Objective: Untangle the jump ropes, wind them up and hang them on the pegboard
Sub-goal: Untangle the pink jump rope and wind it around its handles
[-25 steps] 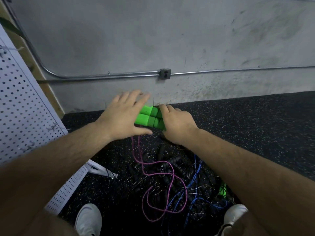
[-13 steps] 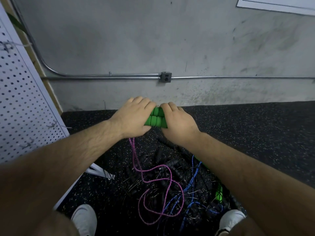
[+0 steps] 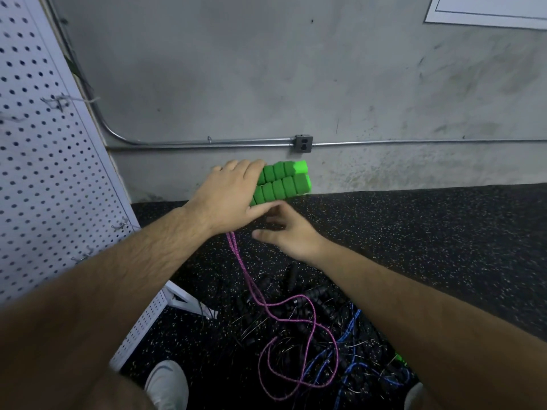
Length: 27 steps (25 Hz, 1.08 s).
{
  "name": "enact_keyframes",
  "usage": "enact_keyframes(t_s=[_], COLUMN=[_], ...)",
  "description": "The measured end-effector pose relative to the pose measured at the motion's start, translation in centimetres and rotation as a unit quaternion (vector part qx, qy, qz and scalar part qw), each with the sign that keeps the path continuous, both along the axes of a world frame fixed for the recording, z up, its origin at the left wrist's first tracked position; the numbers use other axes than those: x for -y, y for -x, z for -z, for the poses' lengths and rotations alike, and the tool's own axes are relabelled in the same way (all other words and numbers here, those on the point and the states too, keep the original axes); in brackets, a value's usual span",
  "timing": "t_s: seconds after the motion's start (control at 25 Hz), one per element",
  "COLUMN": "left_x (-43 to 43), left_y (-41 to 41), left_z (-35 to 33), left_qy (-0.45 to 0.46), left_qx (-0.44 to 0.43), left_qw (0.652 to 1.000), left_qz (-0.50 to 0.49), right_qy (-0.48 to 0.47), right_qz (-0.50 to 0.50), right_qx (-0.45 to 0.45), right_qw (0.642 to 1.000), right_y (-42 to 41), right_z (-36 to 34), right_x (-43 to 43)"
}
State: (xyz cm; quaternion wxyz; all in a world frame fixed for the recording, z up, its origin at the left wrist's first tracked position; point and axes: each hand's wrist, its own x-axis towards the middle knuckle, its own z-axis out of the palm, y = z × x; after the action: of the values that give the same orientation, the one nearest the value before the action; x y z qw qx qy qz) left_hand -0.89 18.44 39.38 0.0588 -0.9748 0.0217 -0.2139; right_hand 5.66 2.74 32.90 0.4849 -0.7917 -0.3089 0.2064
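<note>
A grey concrete wall [image 3: 266, 69] is filling the upper part of the view, with a metal conduit [image 3: 225, 141] running along it into a small junction box [image 3: 303, 143], and the corner of a white sheet [image 3: 488, 8] showing at the top right. The black speckled floor [image 3: 429, 238] is stretching out beneath it. On the left the white pegboard [image 3: 44, 173] is standing at a slant, a few wire hooks [image 3: 57, 101] sticking out of it, none of them carrying a rope.

The person is reaching both bare forearms forward. The left hand [image 3: 229, 198] is wrapping its fingers over one end of the two green handles [image 3: 281, 183], which are lying side by side and are raised well above the floor in front of the wall's base. The right hand [image 3: 291, 236] is hovering just below them, fingers loosely spread and gripping nothing; it is blurred, and I cannot tell whether its fingertips are touching the handles.

The pink rope [image 3: 296, 324] is dropping from under the left hand and trailing down to the floor, where it is looping over the tangle of black and blue ropes [image 3: 319, 335] lying between the person's white shoes [image 3: 167, 383]. A bit of another green handle [image 3: 399, 358] is peeking out beside the right forearm.
</note>
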Motion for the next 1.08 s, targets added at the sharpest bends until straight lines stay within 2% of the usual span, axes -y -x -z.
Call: enact_keyframes(t_s=[0.12, 0.24, 0.32, 0.52, 0.72, 0.8, 0.92, 1.0, 1.08], left_x=[-0.1, -0.7, -1.5, -3.9, -3.4, -2.6, -1.6, -0.8, 0.4], left_y=[0.6, 1.3, 1.7, 1.9, 1.5, 1.2, 0.9, 0.6, 0.5], left_z=[-0.1, 0.1, 0.1, 0.4, 0.8, 0.9, 1.2, 1.1, 1.1], left_qy=[0.045, 0.055, 0.071, 0.067, 0.076, 0.065, 0.027, -0.013, -0.068], left_qx=[-0.002, -0.014, -0.012, -0.018, -0.041, -0.06, -0.1, -0.114, -0.111], left_qw=[0.999, 0.998, 0.997, 0.997, 0.996, 0.996, 0.995, 0.993, 0.991], left_qz=[0.021, 0.012, -0.001, -0.031, -0.012, 0.0, -0.001, 0.004, 0.008], right_qy=[-0.05, -0.084, -0.067, 0.053, 0.048, 0.003, -0.116, -0.138, -0.107], right_qz=[-0.085, -0.088, -0.08, -0.066, -0.044, -0.028, -0.006, 0.003, 0.038], right_qx=[-0.054, -0.105, -0.114, -0.036, -0.073, -0.105, -0.214, -0.209, -0.155], right_qw=[0.994, 0.987, 0.988, 0.996, 0.995, 0.994, 0.97, 0.968, 0.981], right_y=[1.8, 2.8, 2.5, -0.2, -2.6, -2.8, -2.3, -1.8, -1.0], right_z=[1.0, 1.8, 2.0, 0.9, -1.3, -2.1, -3.4, -4.1, -4.7], right_x=[-4.2, -6.8, -6.8, -3.8, 0.2, 1.0, 1.6, 1.9, 2.0])
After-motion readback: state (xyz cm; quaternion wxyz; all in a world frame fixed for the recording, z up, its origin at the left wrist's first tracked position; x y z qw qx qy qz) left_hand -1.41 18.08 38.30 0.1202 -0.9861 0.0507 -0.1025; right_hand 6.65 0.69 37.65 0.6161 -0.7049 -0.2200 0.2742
